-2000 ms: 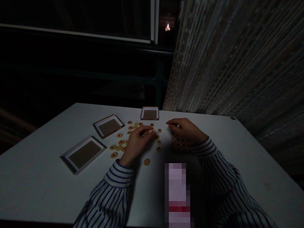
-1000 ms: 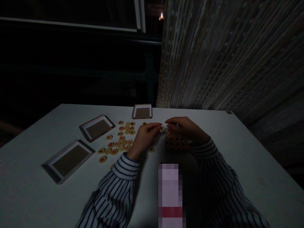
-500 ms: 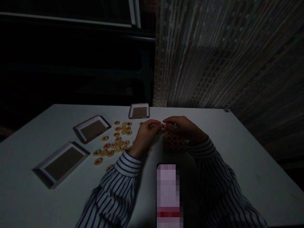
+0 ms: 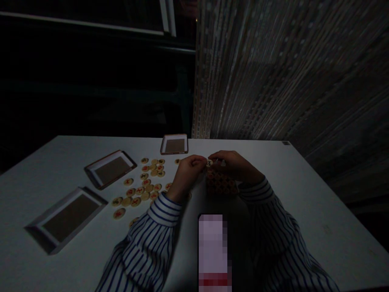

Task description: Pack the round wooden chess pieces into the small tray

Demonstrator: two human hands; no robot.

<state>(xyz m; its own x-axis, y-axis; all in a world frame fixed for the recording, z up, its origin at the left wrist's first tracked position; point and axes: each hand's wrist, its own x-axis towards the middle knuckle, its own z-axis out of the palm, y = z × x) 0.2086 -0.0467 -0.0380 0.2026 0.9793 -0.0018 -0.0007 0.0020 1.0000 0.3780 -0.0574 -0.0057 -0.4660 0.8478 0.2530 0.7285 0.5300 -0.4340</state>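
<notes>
The scene is dim. My left hand [image 4: 185, 174] pinches a small round wooden disc [image 4: 209, 163] at its fingertips, just above a packed block of similar discs [image 4: 221, 184] on the white table [image 4: 304, 211]. My right hand [image 4: 235, 165] hovers curled over that block, its fingertips meeting the left hand's at the held disc; whether it also grips the disc I cannot make out. Several loose discs [image 4: 142, 186] with red or dark marks lie scattered to the left of my left hand.
Three shallow white-rimmed trays sit on the table: a small tray [image 4: 174, 144] at the back, a middle tray [image 4: 110, 168] and a near-left tray [image 4: 65, 217]. A ribbed wall [image 4: 288, 73] rises behind right. A blurred patch [image 4: 212, 251] covers the front centre.
My left hand picked a disc from the scattered ones and carried it right, up to my right hand over the packed block. The view has shifted right.
</notes>
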